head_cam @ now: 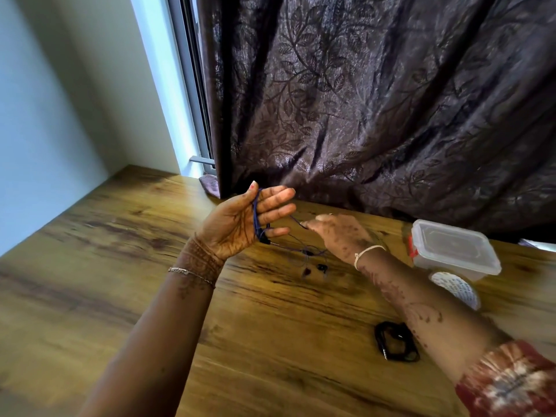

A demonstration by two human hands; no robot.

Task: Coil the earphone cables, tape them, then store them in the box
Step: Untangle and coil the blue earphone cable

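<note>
Home, prob. a bedroom or living rm. Wood-grain table (120, 266) runs up to a plain pale wall (45, 115) on the left, no office or shop fittings. Far side: heavy dark curtain (376, 100) w/ woven leaf pattern, its hem bunched on the tabletop. Metal window frame (192, 85) shows at the curtain's left edge, daylight on the reveal. Right: clear plastic box (451, 251) w/ clip lid, kitchen-storage type.

The right hand (341, 236) is motion-blurred, so its fingers' (313, 224) hold on the blue cable (256, 213) is unclear. Its forearm (421, 302) hides part of the white roll (458, 290).
</note>
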